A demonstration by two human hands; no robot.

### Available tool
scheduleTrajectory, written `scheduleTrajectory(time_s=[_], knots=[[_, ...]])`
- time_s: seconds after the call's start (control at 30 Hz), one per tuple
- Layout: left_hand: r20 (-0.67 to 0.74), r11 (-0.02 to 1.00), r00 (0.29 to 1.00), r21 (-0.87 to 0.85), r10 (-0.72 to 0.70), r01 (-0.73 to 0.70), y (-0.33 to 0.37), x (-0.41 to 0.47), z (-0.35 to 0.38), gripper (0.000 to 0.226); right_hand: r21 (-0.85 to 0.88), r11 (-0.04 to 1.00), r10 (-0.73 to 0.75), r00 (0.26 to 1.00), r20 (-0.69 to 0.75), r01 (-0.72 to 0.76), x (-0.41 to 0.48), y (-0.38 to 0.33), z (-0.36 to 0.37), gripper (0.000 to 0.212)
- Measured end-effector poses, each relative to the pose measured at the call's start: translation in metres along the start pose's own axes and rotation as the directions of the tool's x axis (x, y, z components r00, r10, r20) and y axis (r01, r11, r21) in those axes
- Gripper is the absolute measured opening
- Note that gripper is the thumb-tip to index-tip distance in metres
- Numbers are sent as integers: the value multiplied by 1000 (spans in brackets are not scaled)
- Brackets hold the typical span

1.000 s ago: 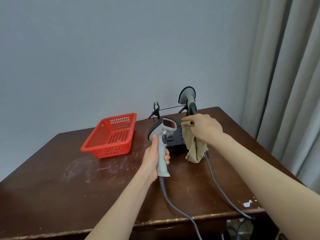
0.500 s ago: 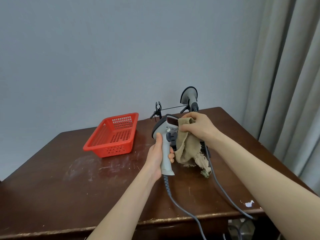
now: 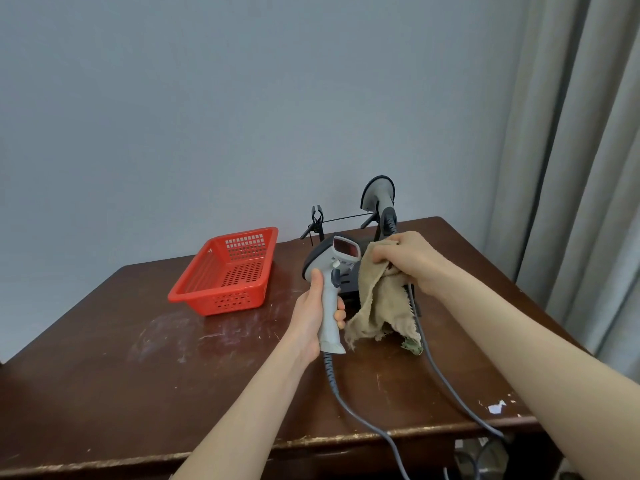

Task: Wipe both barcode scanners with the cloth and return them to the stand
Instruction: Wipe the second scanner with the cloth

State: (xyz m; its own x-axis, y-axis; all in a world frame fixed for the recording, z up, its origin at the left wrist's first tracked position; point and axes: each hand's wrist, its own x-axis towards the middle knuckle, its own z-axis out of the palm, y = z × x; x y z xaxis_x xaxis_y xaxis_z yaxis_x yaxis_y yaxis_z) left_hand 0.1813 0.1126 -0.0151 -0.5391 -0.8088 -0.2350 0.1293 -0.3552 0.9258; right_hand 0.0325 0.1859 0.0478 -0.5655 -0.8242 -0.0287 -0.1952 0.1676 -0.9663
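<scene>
Over by the table's (image 3: pixel 104 393) back edge, left hand (image 3: pixel 311 317) is clamped round the first scanner's (image 3: pixel 329 271) handle, right hand (image 3: pixel 408 261) bunching the cloth (image 3: pixel 377 306) beside its head, so looks like wiping's just starting; second scanner (image 3: pixel 379 199) waits on the stand (image 3: pixel 346 289).

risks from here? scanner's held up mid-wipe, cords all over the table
The cloth hangs loose over the second scanner's cord; a wide swipe could snag it and tug the second scanner off the stand. The held scanner in the left hand trails its own cord over the table edge, which may catch on return.
</scene>
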Motion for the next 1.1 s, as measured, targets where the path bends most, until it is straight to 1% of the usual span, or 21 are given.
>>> scheduleTrajectory(time_s=[0.07,0.1,0.13,0.17,0.2,0.23,0.33,0.43,0.47,0.53,0.6,0.63,0.67,0.73,0.8,0.87,0.93,1.0,1.03,1.07,1.1], knots=[[-1,1000,1000,5,6,-6,0,-1,0,52,-130,978,-178,975,-132,161,-1,-1,3,14],[2,1000,1000,11,10,-10,0,-1,1,52,-256,942,-264,950,-165,217,-3,-2,5,10],[5,1000,1000,20,14,-15,0,-1,2,52,-390,888,-332,927,-174,245,-5,-3,8,6],[10,999,1000,32,20,-21,0,-2,3,52,-499,828,-385,906,-175,256,-6,-3,11,8],[20,999,999,44,27,-28,-1,-2,4,52,-565,785,-417,892,-177,255,-6,-2,14,10],[28,998,999,51,34,-35,-2,-3,5,51,-586,771,-428,885,-186,250,-6,-1,15,13],[19,999,999,27,41,-42,-2,-4,8,50,-548,800,-407,892,-198,244,-7,1,20,21],[17,999,999,9,48,-48,-2,-3,8,51,-490,828,-385,912,-145,271,-9,0,26,18],[17,999,999,10,51,-51,-2,-3,8,51,-452,843,-389,911,-136,292,-9,-2,27,16],[18,998,998,11,59,-59,-3,-2,9,52,-332,879,-399,909,-119,342,-9,-4,29,20],[22,998,998,9,65,-66,-1,-2,9,52,-259,885,-421,902,-93,386,-10,-6,28,22],[21,998,998,12,66,-66,0,-2,10,52,-276,874,-438,894,-92,400,-11,-6,28,21],[18,998,998,16,64,-64,1,-1,10,52,-331,854,-455,885,-98,402,-12,-6,26,20],[10,998,999,21,52,-52,2,0,10,52,-492,788,-468,879,-91,369,-12,-4,22,22],[7,999,999,28,40,-40,2,0,10,52,-609,731,-447,891,-84,309,-12,-2,17,25],[7,999,999,37,38,-38,1,1,10,52,-651,713,-412,907,-87,261,-12,-2,15,24],[9,998,999,50,40,-41,1,1,10,52,-594,753,-417,904,-95,285,-12,-5,17,17],[14,998,999,51,43,-44,0,2,11,53,-426,825,-444,892,-80,372,-13,-10,21,11],[16,998,999,39,43,-44,0,1,12,53,-345,847,-453,889,-73,404,-13,-11,23,11],[15,999,999,25,41,-42,1,2,12,53,-307,853,-463,884,-70,422,-13,-12,24,13],[13,999,999,13,36,-36,2,2,13,53,-331,844,-467,881,-69,422,-12,-11,25,14]])
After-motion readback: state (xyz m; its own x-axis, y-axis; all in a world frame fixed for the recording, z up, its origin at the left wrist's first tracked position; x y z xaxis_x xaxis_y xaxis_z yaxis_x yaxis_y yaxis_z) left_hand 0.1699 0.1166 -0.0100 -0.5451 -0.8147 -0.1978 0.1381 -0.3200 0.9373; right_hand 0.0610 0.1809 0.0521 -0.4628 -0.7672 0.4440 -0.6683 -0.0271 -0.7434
